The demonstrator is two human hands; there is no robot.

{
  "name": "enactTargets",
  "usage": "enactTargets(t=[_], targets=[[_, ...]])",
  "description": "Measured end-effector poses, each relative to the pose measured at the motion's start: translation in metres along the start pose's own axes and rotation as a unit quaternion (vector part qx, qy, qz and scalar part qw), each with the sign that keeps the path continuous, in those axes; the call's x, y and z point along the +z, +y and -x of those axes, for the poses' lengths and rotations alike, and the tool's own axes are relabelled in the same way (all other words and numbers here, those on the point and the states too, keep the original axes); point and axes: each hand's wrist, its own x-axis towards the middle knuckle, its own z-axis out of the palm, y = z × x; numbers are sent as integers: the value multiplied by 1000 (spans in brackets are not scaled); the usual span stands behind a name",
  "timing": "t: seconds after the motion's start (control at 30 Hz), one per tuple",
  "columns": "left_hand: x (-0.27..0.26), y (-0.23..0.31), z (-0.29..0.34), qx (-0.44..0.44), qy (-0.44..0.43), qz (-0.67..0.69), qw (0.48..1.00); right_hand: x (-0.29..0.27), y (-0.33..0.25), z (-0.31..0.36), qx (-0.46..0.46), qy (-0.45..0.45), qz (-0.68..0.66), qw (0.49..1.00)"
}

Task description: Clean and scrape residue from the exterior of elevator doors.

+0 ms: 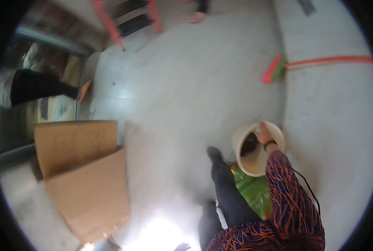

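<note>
My right hand [264, 134] reaches over the mouth of a cream bucket [254, 168], close to its far rim. Its fingers look curled, with a small pale green bit showing beside them; blur hides what they grip. A dark lump [249, 144] lies inside the bucket, partly behind the hand. Green printed packaging [253, 190] is on the floor just below the bucket, partly covered by my patterned sleeve. No clear view of my left hand is given; a grey hand-shaped patch at the bottom edge looks like a shadow on the bright floor.
A folded cardboard box [86, 184] stands at left. Far off are a red stepladder [132, 21] and a person's foot [197, 17]. Another person's dark-clothed leg [44, 87] is by the left doorway. A red-green broom [274, 70] leans at right; a black cord [310, 186] runs beside my sleeve.
</note>
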Motion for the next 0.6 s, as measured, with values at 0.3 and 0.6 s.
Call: enactTargets(t=[0.3,0.6], targets=[[-38,12,85,36,66,-25,997,29,-65,97,-3,-56,14,998],[-120,-133,61,153,-27,38,987,41,12,250,-114,-172,150,967]])
